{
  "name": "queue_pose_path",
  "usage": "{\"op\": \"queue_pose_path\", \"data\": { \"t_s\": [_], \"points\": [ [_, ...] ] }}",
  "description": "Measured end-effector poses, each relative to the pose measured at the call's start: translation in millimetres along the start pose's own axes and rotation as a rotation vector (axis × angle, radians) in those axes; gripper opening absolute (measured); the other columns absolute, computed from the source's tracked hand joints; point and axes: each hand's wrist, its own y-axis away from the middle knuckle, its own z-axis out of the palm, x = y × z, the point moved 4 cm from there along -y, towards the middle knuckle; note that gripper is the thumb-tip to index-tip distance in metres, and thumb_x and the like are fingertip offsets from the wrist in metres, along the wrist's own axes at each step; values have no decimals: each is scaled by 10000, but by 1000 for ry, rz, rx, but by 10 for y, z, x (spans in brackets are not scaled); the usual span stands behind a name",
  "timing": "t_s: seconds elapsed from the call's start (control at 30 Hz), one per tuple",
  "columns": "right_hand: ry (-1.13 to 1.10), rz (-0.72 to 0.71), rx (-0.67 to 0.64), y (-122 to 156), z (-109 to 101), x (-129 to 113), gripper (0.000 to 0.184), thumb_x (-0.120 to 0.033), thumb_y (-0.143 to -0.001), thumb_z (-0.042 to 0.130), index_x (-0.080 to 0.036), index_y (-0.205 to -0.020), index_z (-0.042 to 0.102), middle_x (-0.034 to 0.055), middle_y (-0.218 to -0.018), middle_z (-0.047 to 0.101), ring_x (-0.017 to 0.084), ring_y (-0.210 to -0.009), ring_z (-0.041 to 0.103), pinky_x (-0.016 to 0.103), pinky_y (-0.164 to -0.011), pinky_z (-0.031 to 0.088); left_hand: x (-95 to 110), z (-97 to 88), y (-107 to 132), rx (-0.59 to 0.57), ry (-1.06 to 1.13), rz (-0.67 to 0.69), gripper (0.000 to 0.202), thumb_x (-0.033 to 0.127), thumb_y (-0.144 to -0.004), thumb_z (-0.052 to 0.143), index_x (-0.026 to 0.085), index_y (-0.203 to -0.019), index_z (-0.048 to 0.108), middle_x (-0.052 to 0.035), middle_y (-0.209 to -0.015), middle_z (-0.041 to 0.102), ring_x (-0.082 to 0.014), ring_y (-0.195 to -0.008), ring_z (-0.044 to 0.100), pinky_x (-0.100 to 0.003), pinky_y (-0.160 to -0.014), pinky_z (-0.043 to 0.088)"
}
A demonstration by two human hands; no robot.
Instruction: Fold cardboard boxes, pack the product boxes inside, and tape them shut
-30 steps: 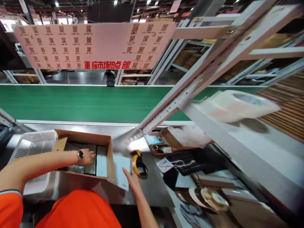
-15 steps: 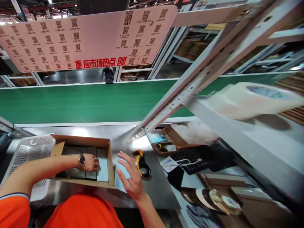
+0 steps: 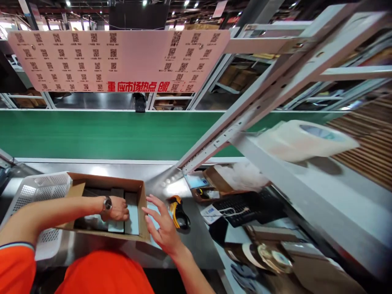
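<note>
An uncovered cardboard box stands on the metal bench. My left hand, with a watch on its wrist, reaches down into it. Its fingers are curled over a small pale-blue box, gripping it; the fingertips are partly hidden. Another pale-blue box lies inside, along the carton's right wall. My right hand is open with fingers spread, its fingertips beside the carton's right edge. Beneath it a pale-blue flat-topped item shows, partly covered. A yellow and black tape dispenser lies just right of that hand.
On the left, a white perforated basket touches the carton. Beyond the bench runs a green conveyor belt. A slanted metal post rises at right, near a shelf holding a tape roll. A keyboard lies below.
My left hand has shifted slightly within the carton, and the small box under it now looks paler and displaced. My right hand has moved left toward the carton's edge. The view has tilted up.
</note>
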Motion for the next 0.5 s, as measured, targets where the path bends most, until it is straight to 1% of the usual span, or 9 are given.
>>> {"op": "queue_pose_path", "data": {
  "t_s": [0.07,0.17,0.23,0.3,0.33,0.37,0.43,0.47,0.5],
  "points": [
    [40,-30,-9,-86,-62,-41,297,-126,-1009,625,-256,-1260,715,146,-1458,666,312,-1454,604,542,-1129,613,26,-288,162,16,-3,12,447,113,-552,867,223,-944,681,-100,-905,746,-284,-830,652,-393,-729,484],
    [99,-64,-31,-262,-120,-133,307,-117,-1002,634,-246,-1269,713,145,-1367,718,295,-1314,688,503,-1054,645,104,-792,531,154,23,-92,470,140,-608,815,184,-1059,689,-126,-967,732,-308,-904,665,-425,-780,522],
    [127,-50,-127,-407,-68,-203,334,-110,-1017,592,-241,-1300,713,132,-1284,758,265,-1194,739,450,-1017,652,174,-1097,879,322,87,-228,569,163,-628,777,154,-1190,682,-138,-1047,731,-314,-946,677,-440,-832,556],
    [175,25,-311,-566,84,-255,416,-106,-1021,543,-215,-1398,680,134,-1271,780,256,-1142,765,410,-998,649,248,-1300,1291,546,192,-387,700,169,-650,741,150,-1342,635,-146,-1173,723,-310,-1022,693,-436,-888,585],
    [218,87,-420,-647,189,-265,476,-117,-1019,532,-180,-1481,630,153,-1296,781,266,-1131,775,407,-988,647,286,-1344,1504,666,248,-465,736,162,-663,724,162,-1390,609,-144,-1224,717,-303,-1060,698,-430,-915,595],
    [274,152,-529,-726,305,-266,543,-136,-1018,531,-133,-1559,561,182,-1323,776,282,-1116,784,409,-973,646,320,-1344,1708,781,300,-545,742,154,-674,712,179,-1407,598,-136,-1251,713,-295,-1089,701,-425,-940,601],
    [412,257,-732,-872,550,-245,619,-180,-1034,528,-43,-1634,457,243,-1339,766,310,-1080,798,409,-937,639,376,-1220,2064,988,389,-712,689,161,-690,721,210,-1370,622,-113,-1248,720,-289,-1118,706,-427,-971,607],
    [473,285,-815,-937,672,-227,595,-198,-1044,536,-17,-1609,487,260,-1304,776,319,-1061,803,401,-920,633,394,-1104,2208,1089,441,-800,655,172,-699,735,219,-1346,640,-106,-1244,725,-289,-1124,710,-431,-977,610],
    [520,296,-885,-992,794,-205,528,-205,-1039,568,-6,-1528,581,261,-1234,797,326,-1036,808,388,-900,628,404,-962,2325,1198,516,-878,629,196,-713,752,223,-1333,651,-104,-1244,730,-288,-1124,717,-430,-972,616]
  ]
}}
